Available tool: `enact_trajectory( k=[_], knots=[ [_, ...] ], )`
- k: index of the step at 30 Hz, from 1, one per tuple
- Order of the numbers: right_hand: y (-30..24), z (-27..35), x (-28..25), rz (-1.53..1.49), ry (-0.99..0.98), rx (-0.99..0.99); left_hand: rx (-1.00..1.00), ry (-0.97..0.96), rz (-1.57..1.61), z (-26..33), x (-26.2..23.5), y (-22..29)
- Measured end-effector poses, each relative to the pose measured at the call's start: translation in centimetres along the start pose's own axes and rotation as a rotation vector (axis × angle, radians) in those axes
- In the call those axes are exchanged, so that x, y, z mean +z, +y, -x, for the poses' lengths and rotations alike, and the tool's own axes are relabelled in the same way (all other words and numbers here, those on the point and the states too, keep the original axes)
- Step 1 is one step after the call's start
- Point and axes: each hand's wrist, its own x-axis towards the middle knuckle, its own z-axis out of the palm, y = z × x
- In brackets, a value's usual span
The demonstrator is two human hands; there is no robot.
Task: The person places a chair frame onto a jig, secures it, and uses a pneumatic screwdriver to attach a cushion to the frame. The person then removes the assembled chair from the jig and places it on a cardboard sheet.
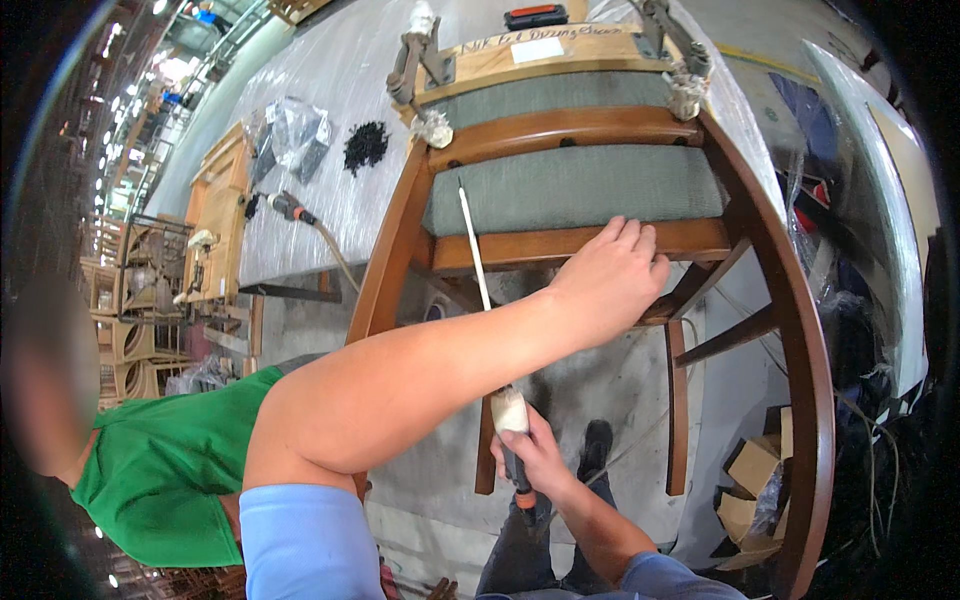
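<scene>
A brown wooden chair frame (815, 400) with a grey-green padded panel (590, 185) lies against the wrapped table. My left arm reaches across to the right, and my left hand (612, 272) is closed over the chair's wooden rail (470, 252), fingertips at the pad's lower edge. Below that forearm, my right hand (535, 455) grips a power screwdriver (510, 412) with a white-taped nose. Its long, thin bit (473, 235) runs up past the rail, ending near the pad's upper left. Part of the bit is hidden behind my left forearm.
Metal clamps (405, 70) with wrapped jaws hold a wooden jig (550, 55) at the chair's far end. Black screws (366, 147), a plastic bag (295, 135) and another power driver (288, 206) lie on the table (330, 220). A person in green (170, 480) stands left; cardboard boxes (755, 470) sit right.
</scene>
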Motion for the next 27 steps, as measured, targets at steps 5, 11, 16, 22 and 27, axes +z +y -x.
enact_trajectory(
  k=[5,11,16,22,27],
  knots=[
    [-0.3,-1.4,2.1,-0.129,-0.003,0.035,-0.008,-0.021,-0.009,0.0,0.1,0.1],
    [-0.3,-1.5,3.8,-0.175,0.01,0.018,-0.014,0.033,-0.072,0.1,0.2,0.2],
    [-1.2,-2.0,4.3,-0.172,0.033,0.016,-0.019,-0.052,-0.046,-0.2,-0.1,0.2],
    [-1.8,-2.0,4.6,-0.083,0.057,0.042,-0.025,-0.07,-0.041,-0.1,0.1,0.2],
    [-2.4,-1.6,5.5,-0.322,0.073,0.08,-0.062,-0.266,0.032,-0.9,-0.4,0.3]
  ],
)
